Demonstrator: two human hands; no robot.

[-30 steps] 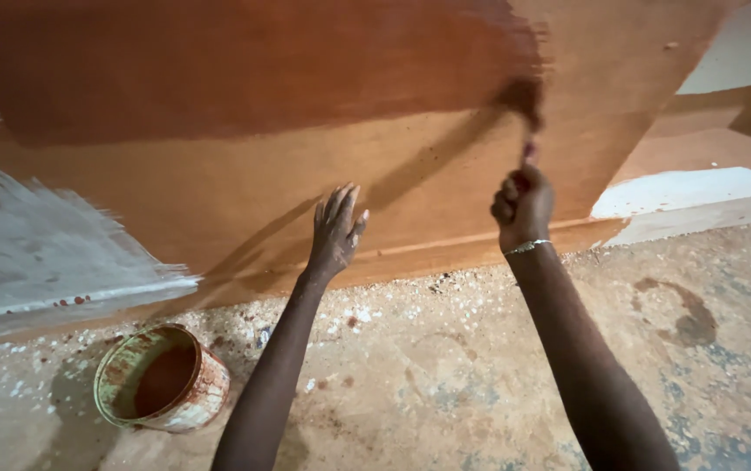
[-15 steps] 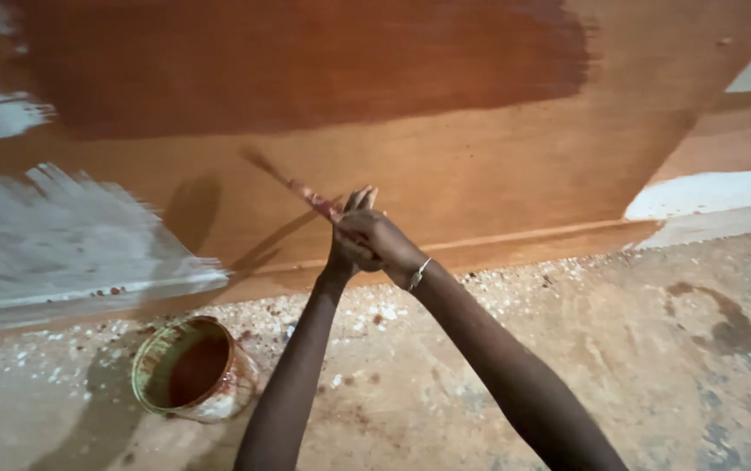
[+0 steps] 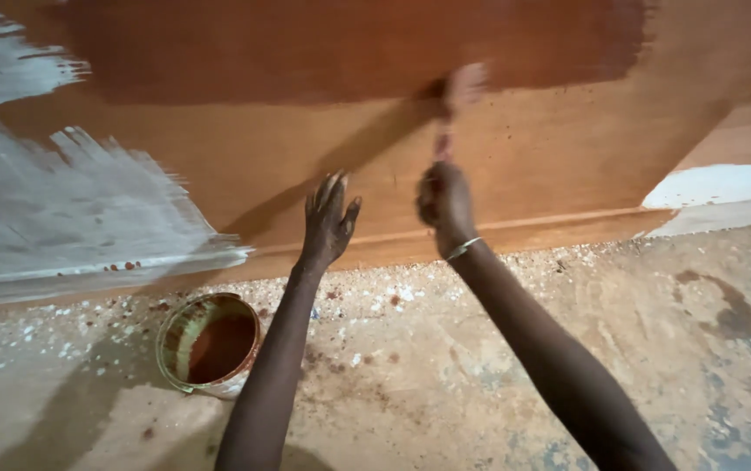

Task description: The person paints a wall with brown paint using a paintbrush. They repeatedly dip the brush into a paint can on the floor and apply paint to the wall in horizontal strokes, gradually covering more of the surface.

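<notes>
A large wooden board (image 3: 567, 148) stands on edge in front of me, its upper part coated dark red-brown and the lower part bare tan wood. My right hand (image 3: 445, 202) grips a paintbrush (image 3: 456, 100), blurred with motion, its bristles on the lower edge of the dark coat. A thin bracelet sits on that wrist. My left hand (image 3: 327, 218) lies flat on the bare wood with fingers spread, holding nothing.
A round tin of red-brown paint (image 3: 210, 344) sits on the dusty, flake-strewn floor (image 3: 445, 366) left of my left arm. Grey-white brushed patches (image 3: 61, 209) cover the board's left side. A white-edged panel (image 3: 716, 187) lies at the right.
The brush has swung from a low leftward slant in front of my left hand up and right to the dark coat's edge. My left hand stays flat on the board.
</notes>
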